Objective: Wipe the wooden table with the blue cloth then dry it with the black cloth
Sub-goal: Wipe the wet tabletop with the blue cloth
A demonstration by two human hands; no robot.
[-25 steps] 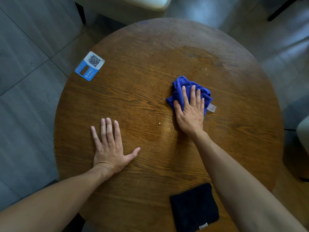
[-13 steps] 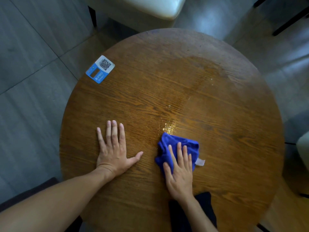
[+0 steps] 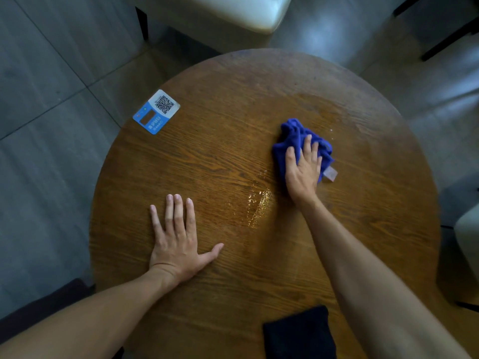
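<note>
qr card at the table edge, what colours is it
The card is blue and white, with a black code; head view.

Round wooden worktop [image 3: 233, 151], wet patch at centre; crumpled blue cloth [image 3: 293, 136] at 1 o'clock; black cloth [image 3: 298, 332] flat at 6 o'clock edge.

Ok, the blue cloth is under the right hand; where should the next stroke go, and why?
Probably sweep the blue cloth under the right hand toward the near left, over the glistening droplets on the table between it and the left hand: that patch looks wet. The black cloth can wait at the near edge.
</note>
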